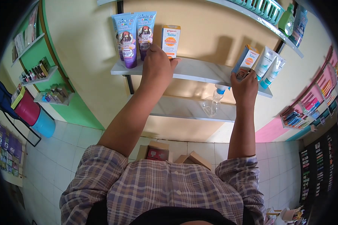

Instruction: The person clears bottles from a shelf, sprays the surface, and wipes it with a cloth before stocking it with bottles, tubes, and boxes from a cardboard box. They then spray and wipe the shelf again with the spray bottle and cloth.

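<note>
On the middle marbled shelf, my left hand (pixel 159 64) is closed around the lower left of a white and orange Pigeon Teens sunscreen box (pixel 171 42); its thumb lies along the bottom edge and some fingers are hidden. Purple and blue body lotion tubes (pixel 127 39) stand just left of that hand. At the shelf's right part, my right hand (pixel 245 88) grips the lower end of another Pigeon sunscreen box (pixel 248 57), which tilts to the right. A brown printed patch shows between its thumb and fingers. Beside this box lean white and teal face wash tubes (pixel 267 62).
A clear bottle (pixel 215 101) with a blue neck stands on the lower shelf (pixel 184 108). Overhead, a shelf holds a teal basket (pixel 261 9) and a green bottle (pixel 286 20). Opened cardboard boxes (pixel 195 159) sit on the tiled floor below.
</note>
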`<state>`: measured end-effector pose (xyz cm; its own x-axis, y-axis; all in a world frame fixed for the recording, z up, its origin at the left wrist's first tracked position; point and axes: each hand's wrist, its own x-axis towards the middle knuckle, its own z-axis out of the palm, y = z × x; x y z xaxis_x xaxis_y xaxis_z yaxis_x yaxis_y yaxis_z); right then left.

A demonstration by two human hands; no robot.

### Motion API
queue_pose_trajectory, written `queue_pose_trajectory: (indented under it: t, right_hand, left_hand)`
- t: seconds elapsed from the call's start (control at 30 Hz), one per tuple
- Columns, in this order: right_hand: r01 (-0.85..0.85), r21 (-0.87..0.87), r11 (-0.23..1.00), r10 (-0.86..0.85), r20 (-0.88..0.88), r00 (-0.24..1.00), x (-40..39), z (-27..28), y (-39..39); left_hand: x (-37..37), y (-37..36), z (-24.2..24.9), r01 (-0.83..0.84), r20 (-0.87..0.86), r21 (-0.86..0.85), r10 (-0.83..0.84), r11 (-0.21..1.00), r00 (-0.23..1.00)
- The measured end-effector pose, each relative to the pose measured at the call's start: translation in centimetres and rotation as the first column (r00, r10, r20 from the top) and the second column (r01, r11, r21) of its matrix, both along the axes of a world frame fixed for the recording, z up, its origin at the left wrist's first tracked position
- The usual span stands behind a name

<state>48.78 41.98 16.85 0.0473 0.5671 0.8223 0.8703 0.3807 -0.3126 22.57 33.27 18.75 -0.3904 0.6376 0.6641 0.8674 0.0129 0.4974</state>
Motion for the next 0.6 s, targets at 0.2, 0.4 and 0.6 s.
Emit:
queue_pose_trajectory:
  t: [0.2, 0.4, 0.6]
  right_hand:
    - [0.014, -0.008, 1.000, -0.014, -0.026, 1.000, 0.2, -0.1, 0.0]
    - [-0.063, 0.098, 0.993, 0.073, -0.105, 0.992, 0.9, -0.6, -2.4]
    - [-0.601, 0.267, 0.754, 0.650, -0.163, 0.742, 3.3, -6.8, -10.9]
  left_hand:
    - [-0.1, 0.0, 0.0, -0.002, -0.005, -0.028, 0.002, 1.000, 1.000]
    - [-0.2, -2.9, -0.6, 0.034, -0.095, 0.105, -0.024, 0.994, 0.995]
    - [-3.5, -12.6, -3.6, 0.767, 0.086, -0.098, -0.762, 0.635, 0.642]
